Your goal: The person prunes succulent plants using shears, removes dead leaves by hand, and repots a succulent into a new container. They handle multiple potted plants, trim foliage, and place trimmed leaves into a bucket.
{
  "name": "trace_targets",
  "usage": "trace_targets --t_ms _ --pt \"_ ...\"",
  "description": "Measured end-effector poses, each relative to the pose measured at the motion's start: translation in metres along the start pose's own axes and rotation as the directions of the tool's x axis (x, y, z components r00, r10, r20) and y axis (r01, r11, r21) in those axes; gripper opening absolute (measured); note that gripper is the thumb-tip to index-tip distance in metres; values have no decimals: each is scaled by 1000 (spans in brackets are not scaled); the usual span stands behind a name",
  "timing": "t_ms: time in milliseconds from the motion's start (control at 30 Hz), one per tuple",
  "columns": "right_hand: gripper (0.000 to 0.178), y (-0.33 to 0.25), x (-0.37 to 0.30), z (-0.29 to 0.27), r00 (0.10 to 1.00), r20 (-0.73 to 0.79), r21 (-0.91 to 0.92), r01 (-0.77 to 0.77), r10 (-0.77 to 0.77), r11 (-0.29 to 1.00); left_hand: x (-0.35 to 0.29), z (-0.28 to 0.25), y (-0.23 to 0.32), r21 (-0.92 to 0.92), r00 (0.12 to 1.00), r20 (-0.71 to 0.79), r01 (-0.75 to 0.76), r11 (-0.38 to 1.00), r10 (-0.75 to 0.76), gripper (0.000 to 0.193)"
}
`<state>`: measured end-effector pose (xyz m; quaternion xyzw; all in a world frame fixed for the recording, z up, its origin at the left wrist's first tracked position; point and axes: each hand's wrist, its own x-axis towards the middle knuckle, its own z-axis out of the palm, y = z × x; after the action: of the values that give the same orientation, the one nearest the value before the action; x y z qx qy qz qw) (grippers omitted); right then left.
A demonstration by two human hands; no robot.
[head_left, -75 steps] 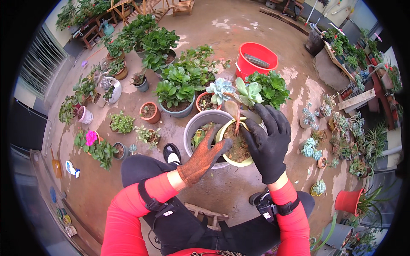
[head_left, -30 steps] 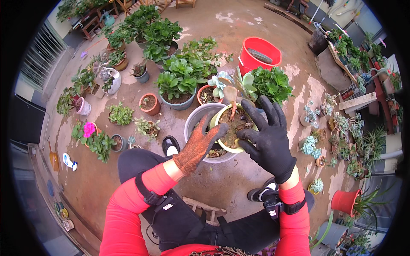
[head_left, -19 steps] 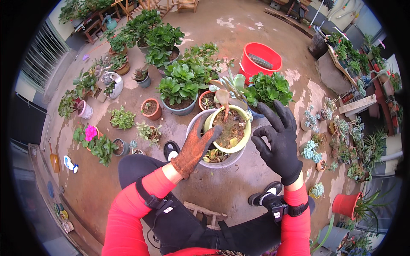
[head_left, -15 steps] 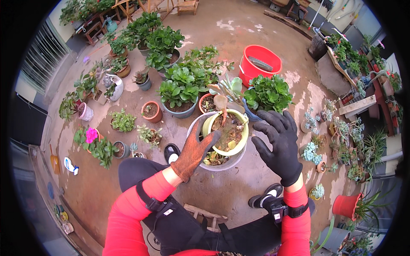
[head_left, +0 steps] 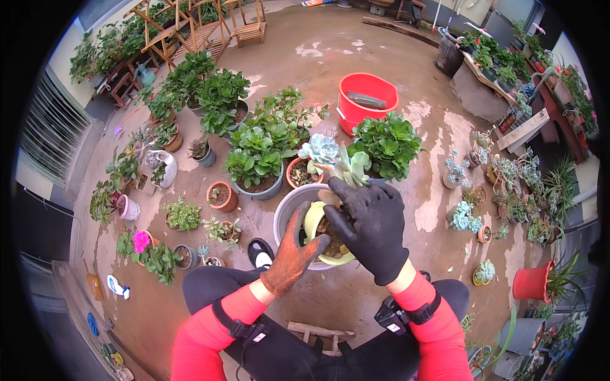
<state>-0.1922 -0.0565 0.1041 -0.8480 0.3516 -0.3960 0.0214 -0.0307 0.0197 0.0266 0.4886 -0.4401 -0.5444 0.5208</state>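
My left hand (head_left: 291, 259), in a rust-orange glove, grips the left side of a yellow-green pot (head_left: 312, 221) with its thumb across the rim. The pot is tilted over a wide grey tub (head_left: 287, 211) and holds brown soil. A pale blue-green succulent (head_left: 351, 167) leans out of the pot's far side. My right hand (head_left: 375, 230), in a black glove, is bent over the pot, closed around the succulent's lower stem and leaves. The stem and most of the soil are hidden under that hand.
Beyond the tub stand leafy green potted plants (head_left: 257, 155) and a red bucket (head_left: 346, 108). A terracotta pot (head_left: 222, 198) and a pink-flowered plant (head_left: 141, 241) are at the left. Several potted succulents (head_left: 464, 217) line the right. A small wooden stool (head_left: 318, 330) is between my legs.
My right hand has moved left, from open beside the pot to over it and onto the succulent. The yellow-green pot now sits lower and tilts more in my left hand.
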Motion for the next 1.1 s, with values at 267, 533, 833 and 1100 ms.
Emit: trace_targets --t_ms 267,533,833,1100 --pt "27 -8 -10 -6 987 115 -58 122 -114 991 3 1 14 -85 994 86 74 994 -67 76" --pt "26 -3 -20 -13 973 193 -33 131 -122 991 5 2 9 -125 996 82 -34 992 45 70" --pt "29 4 -25 -13 977 151 -41 158 -150 987 3 2 9 -105 986 142 -74 992 88 67" --pt "27 5 -27 -13 978 159 -29 137 -131 990 3 2 11 -108 995 95 -10 994 21 79"
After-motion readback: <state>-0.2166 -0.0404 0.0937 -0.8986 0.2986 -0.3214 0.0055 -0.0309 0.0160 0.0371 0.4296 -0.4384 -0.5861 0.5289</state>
